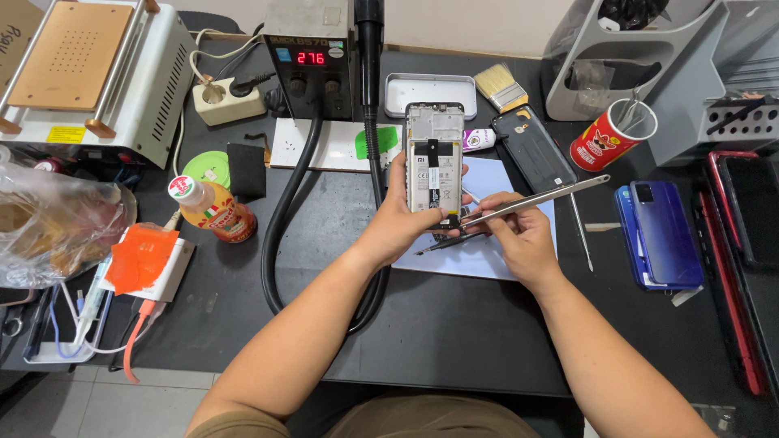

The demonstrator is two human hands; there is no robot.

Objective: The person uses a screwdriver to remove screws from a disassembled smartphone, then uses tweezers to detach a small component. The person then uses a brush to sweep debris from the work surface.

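1. Nearest, both forearms reach in from the near edge over the black table (454,332).
2. The left hand (402,219) is wrapped around the lower half of an opened phone (434,154), held upright above a pale blue sheet (507,182); its back is off and the inner parts show.
3. The right hand (519,235) pinches long metal tweezers (540,199), fingers closed on them, tips at the phone's lower edge. The tips themselves are hard to make out.
4. Near left, a white box with orange tape (150,259) and a crumpled clear bag (57,219), cut off by the frame.
5. A small bottle with a red and orange label (215,211) lies left of the black hose (280,219).
6. Right, a blue phone (661,231) lies flat; a red-edged phone (742,259) is cut off.
7. Farther, a red snack tube (608,138) holds tools, beside a dark back cover (531,146).
8. Farthest, a station with a red digit display (312,57) and a white heating plate machine (89,73).
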